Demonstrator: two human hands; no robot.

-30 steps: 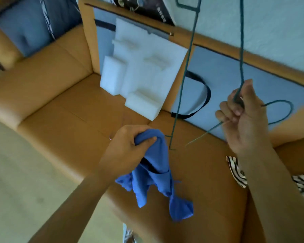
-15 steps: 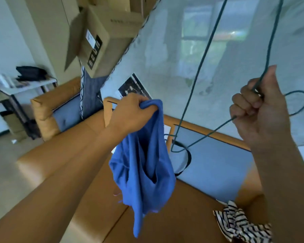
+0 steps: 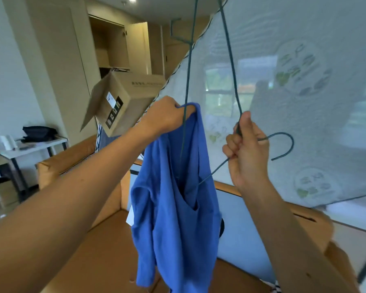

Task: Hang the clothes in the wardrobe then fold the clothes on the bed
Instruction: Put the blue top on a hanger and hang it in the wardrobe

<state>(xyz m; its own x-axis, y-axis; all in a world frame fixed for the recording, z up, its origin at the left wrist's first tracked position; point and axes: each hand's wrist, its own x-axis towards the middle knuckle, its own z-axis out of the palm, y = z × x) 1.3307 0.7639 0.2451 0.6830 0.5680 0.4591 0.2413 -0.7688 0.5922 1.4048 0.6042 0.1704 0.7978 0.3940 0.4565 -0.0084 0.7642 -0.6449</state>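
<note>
My left hand (image 3: pixel 166 117) grips the top edge of a blue garment (image 3: pixel 178 218), which hangs limp in front of me. My right hand (image 3: pixel 246 151) is closed around the neck of a thin dark green wire hanger (image 3: pixel 283 144), its hook curling out to the right. One arm of the hanger runs down into the garment's neck opening; its other wires rise past the frame's top. The open wardrobe (image 3: pixel 112 45) stands at the back of the room. A striped cloth (image 3: pixel 276 287) peeks in at the bottom right.
An orange sofa-like bed frame (image 3: pixel 106 240) lies below. A tilted cardboard box (image 3: pixel 118 102) sits behind my left hand. A pale printed mattress or cover (image 3: pixel 304 92) leans on the right. A white desk (image 3: pixel 30 144) with a black bag stands at the left wall.
My view has swung up from the orange seat to the room. Both hands have risen, lifting the blue garment, and the hanger's arm now sits inside its neck opening.
</note>
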